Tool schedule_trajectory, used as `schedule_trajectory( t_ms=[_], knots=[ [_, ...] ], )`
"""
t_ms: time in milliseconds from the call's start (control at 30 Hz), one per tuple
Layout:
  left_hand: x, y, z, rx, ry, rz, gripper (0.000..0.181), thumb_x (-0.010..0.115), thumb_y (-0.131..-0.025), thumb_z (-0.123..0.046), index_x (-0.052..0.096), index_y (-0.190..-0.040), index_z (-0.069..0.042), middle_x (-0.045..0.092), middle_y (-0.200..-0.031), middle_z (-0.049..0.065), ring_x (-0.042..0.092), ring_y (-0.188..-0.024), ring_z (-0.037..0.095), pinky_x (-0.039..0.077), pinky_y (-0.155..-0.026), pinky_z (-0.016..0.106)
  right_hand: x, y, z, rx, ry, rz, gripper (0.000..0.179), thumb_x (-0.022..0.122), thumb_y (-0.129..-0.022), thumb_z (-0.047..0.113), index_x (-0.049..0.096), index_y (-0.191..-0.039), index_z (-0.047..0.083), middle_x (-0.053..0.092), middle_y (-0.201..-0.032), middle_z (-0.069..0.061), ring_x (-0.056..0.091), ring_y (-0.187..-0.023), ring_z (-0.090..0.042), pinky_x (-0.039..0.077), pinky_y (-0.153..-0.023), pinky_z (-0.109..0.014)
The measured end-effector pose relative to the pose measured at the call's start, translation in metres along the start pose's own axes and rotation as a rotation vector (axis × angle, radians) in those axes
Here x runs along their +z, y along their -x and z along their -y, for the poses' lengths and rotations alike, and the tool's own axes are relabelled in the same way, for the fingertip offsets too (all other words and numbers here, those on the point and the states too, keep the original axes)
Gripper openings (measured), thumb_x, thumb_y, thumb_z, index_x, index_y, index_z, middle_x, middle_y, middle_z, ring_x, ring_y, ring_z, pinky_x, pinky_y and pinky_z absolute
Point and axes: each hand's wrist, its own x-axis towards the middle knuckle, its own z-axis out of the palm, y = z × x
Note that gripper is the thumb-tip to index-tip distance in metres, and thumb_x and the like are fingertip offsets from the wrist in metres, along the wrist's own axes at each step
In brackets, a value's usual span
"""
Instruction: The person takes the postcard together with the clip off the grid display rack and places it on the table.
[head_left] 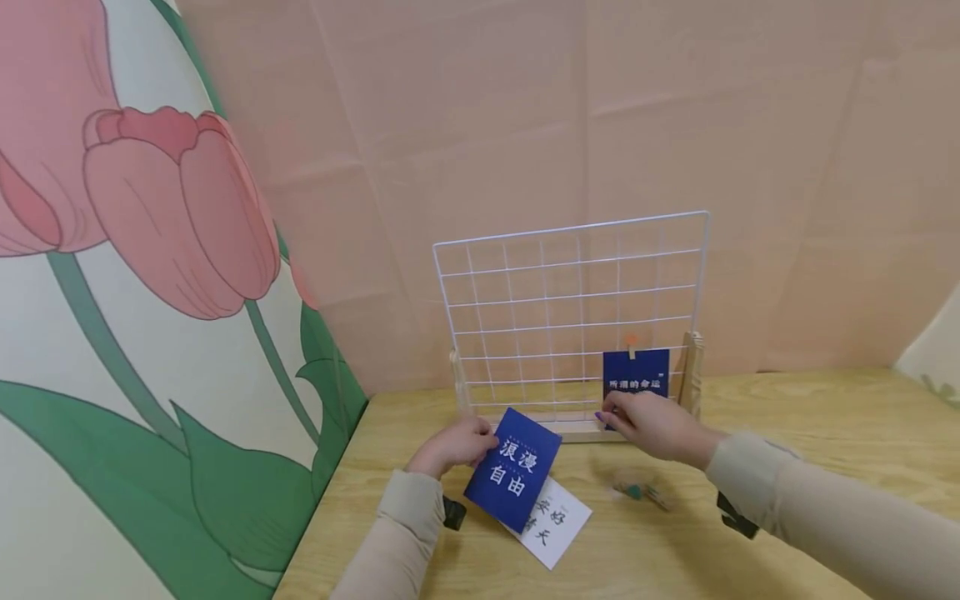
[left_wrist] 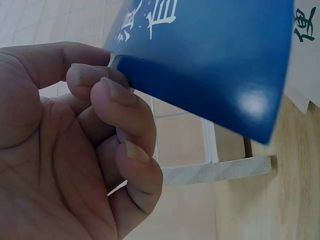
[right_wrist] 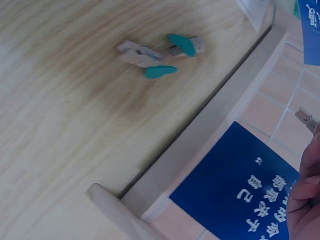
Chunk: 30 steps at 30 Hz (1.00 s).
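Between thumb and fingertips my left hand point(head_left: 453, 446) pinches a blue card point(head_left: 510, 475) with white characters by its edge, tilted in front of the wire grid. A white card point(head_left: 558, 525) with black characters shows partly behind and below it. My right hand point(head_left: 663, 425) is at the grid's lower right, in front of another blue card point(head_left: 637, 367) that hangs there by a small clothespin point(head_left: 632, 353) with an orange top. In the right wrist view, a small wooden clothespin point(right_wrist: 306, 119) sticks out from that hand's fingertips. The hand covers part of the hanging card.
The white wire grid point(head_left: 562, 296) stands upright in a wooden base point(head_left: 577, 429) on the wood-grain table point(head_left: 810, 467). Loose clothespins with teal tops point(right_wrist: 161, 71) lie on the table in front of the base. Behind is a pinkish cloth; a tulip-painted wall is on the left.
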Motion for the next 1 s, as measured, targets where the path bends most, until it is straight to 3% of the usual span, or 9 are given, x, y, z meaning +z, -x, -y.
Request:
schedule_trajectory(
  t_ms=[333, 633, 800, 1000],
  knots=[
    [0.005, -0.002, 0.001, -0.014, -0.059, 0.006, 0.032, 0.058, -0.1, -0.007, 0.052, -0.069, -0.007, 0.045, -0.056, -0.002, 0.045, -0.053, 0.018, 0.038, -0.053, 0.027, 0.007, 0.013, -0.011, -0.014, -0.029, 0.095, 0.009, 0.062, -0.104, 0.015, 0.068, -0.101, 0.009, 0.055, -0.072, 0.013, 0.045, -0.056, -0.002, 0.042, -0.049, -0.024],
    [0.01, -0.001, 0.005, -0.059, -0.083, 0.021, 0.028, 0.059, -0.1, -0.009, 0.055, -0.073, -0.006, 0.045, -0.055, -0.001, 0.043, -0.051, 0.015, 0.033, -0.051, 0.027, 0.014, 0.02, -0.018, -0.052, -0.099, 0.262, 0.01, 0.065, -0.103, 0.021, 0.068, -0.099, 0.012, 0.059, -0.072, 0.011, 0.048, -0.056, -0.001, 0.044, -0.05, -0.023],
    [0.013, -0.002, 0.007, -0.074, -0.099, 0.023, 0.027, 0.058, -0.1, -0.009, 0.055, -0.073, -0.005, 0.044, -0.055, -0.001, 0.042, -0.051, 0.016, 0.029, -0.049, 0.028, 0.018, 0.022, -0.02, -0.025, -0.096, 0.298, 0.011, 0.065, -0.103, 0.025, 0.068, -0.097, 0.016, 0.051, -0.065, 0.014, 0.044, -0.055, -0.002, 0.039, -0.05, -0.023],
    [0.017, -0.004, 0.007, -0.093, -0.112, 0.033, 0.028, 0.058, -0.1, -0.011, 0.056, -0.073, -0.007, 0.045, -0.054, -0.001, 0.043, -0.051, 0.016, 0.031, -0.05, 0.028, 0.02, 0.022, -0.021, 0.015, -0.109, 0.337, 0.01, 0.065, -0.103, 0.025, 0.068, -0.097, 0.017, 0.056, -0.069, 0.012, 0.049, -0.057, -0.005, 0.044, -0.052, -0.025]
  ],
)
